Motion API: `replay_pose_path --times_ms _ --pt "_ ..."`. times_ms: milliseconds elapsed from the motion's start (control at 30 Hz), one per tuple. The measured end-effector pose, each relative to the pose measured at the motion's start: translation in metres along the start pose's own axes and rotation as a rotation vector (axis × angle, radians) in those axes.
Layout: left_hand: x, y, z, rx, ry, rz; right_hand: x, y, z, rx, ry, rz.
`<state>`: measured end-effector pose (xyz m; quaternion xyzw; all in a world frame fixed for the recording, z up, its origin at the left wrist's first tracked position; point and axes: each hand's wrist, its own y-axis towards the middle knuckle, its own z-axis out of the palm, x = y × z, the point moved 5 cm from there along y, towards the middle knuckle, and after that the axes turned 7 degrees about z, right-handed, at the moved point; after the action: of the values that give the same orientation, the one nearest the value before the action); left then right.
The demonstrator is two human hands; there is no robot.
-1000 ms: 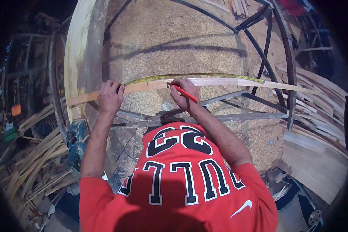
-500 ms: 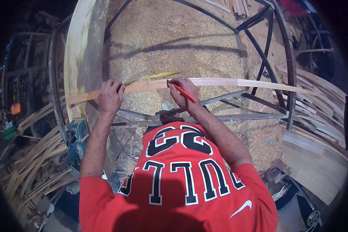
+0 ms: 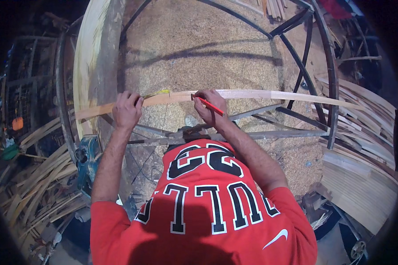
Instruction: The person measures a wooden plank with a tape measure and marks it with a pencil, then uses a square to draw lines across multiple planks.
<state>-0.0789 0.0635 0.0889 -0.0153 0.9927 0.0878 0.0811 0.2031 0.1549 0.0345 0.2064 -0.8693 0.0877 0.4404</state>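
A long, narrow wooden strip [image 3: 247, 94] crosses in front of me from left to right, resting on a dark metal frame. My left hand [image 3: 127, 108] is closed at the strip's left part. A short length of yellow tape measure [image 3: 157, 93] sticks out of it to the right along the strip's far edge; its case is hidden by the fingers. My right hand [image 3: 210, 106] lies at the middle of the strip. Between its fingers is a red pencil [image 3: 214, 108], slanting down to the right, with its upper end by the wood.
The dark metal frame [image 3: 292, 131] surrounds sawdust-covered ground [image 3: 199, 62]. A pale plank [image 3: 90, 57] runs lengthwise at left, beside a teal power tool [image 3: 89, 154]. Stacked strips [image 3: 367, 123] and wide boards [image 3: 353, 190] lie at right. More strips [image 3: 44, 190] pile at lower left.
The yellow tape blade has drawn back toward my left hand and now shows much shorter. Both hands, the pencil and the wooden strip stay nearly where they were.
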Motion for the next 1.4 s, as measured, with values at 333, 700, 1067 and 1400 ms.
replay_pose_path --times_ms 333,700,1067,1400 --pt "-0.001 0.002 -0.001 0.017 -0.004 -0.013 0.002 0.000 -0.001 -0.084 0.076 -0.043" --pt "0.000 0.000 0.000 -0.003 -0.017 -0.007 0.001 0.002 -0.002 -0.030 0.058 0.049" --pt "0.001 0.001 0.001 -0.022 -0.039 0.005 0.001 0.001 -0.001 -0.087 0.045 -0.025" --pt "-0.002 0.002 -0.006 -0.024 -0.024 0.002 -0.019 -0.023 -0.020 0.087 0.498 0.158"
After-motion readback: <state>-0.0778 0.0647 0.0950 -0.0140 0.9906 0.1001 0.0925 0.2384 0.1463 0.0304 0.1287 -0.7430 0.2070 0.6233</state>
